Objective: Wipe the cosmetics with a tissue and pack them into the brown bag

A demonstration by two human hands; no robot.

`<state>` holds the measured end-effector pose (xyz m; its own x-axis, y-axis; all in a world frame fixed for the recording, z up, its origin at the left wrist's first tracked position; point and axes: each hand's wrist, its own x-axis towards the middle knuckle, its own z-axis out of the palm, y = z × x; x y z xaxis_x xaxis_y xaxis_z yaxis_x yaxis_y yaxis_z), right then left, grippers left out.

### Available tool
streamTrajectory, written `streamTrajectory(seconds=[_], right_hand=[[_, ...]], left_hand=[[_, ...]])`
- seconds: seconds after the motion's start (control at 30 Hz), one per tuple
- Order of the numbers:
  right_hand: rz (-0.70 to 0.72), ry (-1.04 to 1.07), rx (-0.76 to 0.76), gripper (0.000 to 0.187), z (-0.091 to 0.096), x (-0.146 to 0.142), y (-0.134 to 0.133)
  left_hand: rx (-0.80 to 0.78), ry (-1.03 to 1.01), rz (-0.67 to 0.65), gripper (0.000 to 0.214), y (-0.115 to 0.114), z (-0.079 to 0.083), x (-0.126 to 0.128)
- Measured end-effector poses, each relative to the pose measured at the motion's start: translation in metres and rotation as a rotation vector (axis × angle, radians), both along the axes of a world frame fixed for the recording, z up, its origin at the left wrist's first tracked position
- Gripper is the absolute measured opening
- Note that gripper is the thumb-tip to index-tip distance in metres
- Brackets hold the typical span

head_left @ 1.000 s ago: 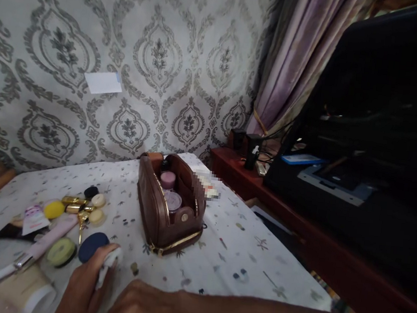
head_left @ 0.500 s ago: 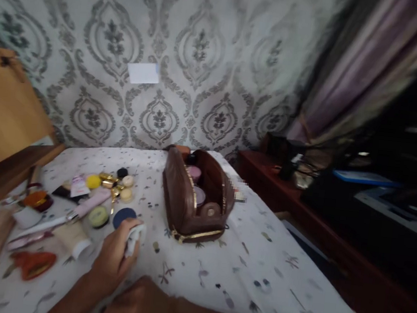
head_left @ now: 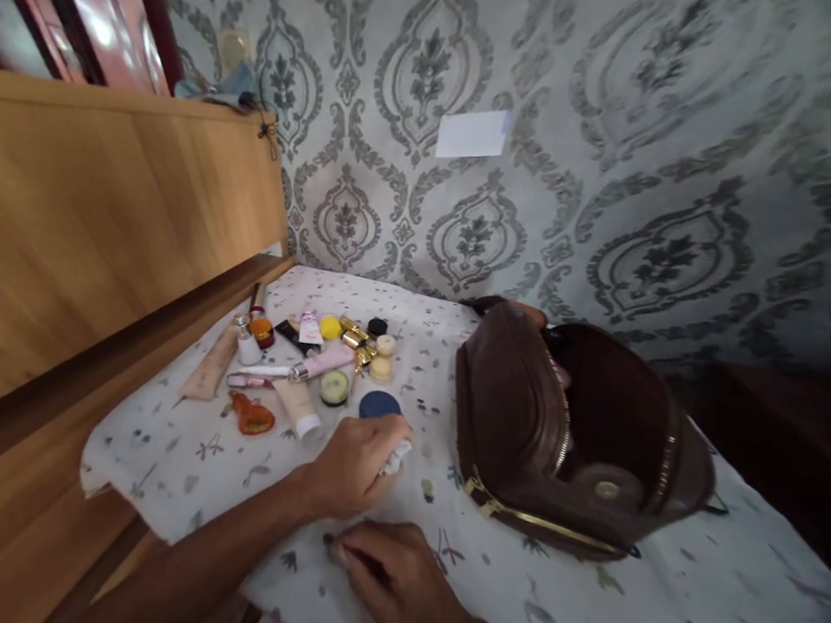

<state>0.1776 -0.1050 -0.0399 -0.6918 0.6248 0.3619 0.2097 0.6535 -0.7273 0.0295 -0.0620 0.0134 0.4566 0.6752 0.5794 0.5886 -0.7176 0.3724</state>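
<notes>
My left hand (head_left: pixel 357 465) is closed around a crumpled white wipe or tissue (head_left: pixel 396 458), just in front of a round dark blue lid or compact (head_left: pixel 380 405). Lower down, my right hand (head_left: pixel 404 582) rests on the patterned sheet with its fingers curled in and the thumb near the index finger; nothing shows in it. To the right stands a brown toiletry bag (head_left: pixel 516 413), unzipped and gaping, with its inside mostly dark. Left of my hands lie a cream tube (head_left: pixel 295 405), a green-topped jar (head_left: pixel 335 387) and an orange hair clip (head_left: pixel 251 416).
Several more cosmetics lie in a group, among them a beige tube (head_left: pixel 212 364), a pink tube (head_left: pixel 327 361) and a yellow round item (head_left: pixel 330 327). A wooden headboard (head_left: pixel 100 246) borders the left side. Patterned wallpaper (head_left: pixel 351 214) rises behind the sheet (head_left: pixel 219 459).
My view has swung left, so the bag and cosmetics appear farther right. The bag looks larger and nearer. My right hand shows more fully; my left still grips the white wipe.
</notes>
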Motion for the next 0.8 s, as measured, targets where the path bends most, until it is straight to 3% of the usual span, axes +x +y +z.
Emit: streamTrajectory(seconds=[0.17,0.33,0.43,0.5,0.67,0.8], right_hand=[[-0.006,-0.037,-0.022,0.026,0.005,0.000,-0.001],[-0.014,-0.058,-0.024,0.030,0.005,0.000,-0.002],[-0.014,-0.069,-0.040,0.031,0.004,0.001,-0.002],[-0.015,-0.072,-0.047,0.031,0.004,0.001,-0.002],[-0.022,-0.039,-0.030,0.030,0.005,0.001,-0.003],[-0.017,-0.020,-0.012,0.030,0.005,0.000,-0.002]], left_hand=[[-0.064,0.065,0.153,0.012,-0.005,0.002,-0.018],[-0.151,0.193,0.470,0.017,-0.001,0.011,-0.051],[-0.203,0.320,0.706,0.024,0.020,0.029,-0.077],[-0.233,0.430,0.794,0.028,0.043,0.040,-0.094],[-0.404,0.675,0.873,0.029,0.099,0.051,-0.133],[-0.557,0.806,0.868,0.034,0.122,0.046,-0.151]])
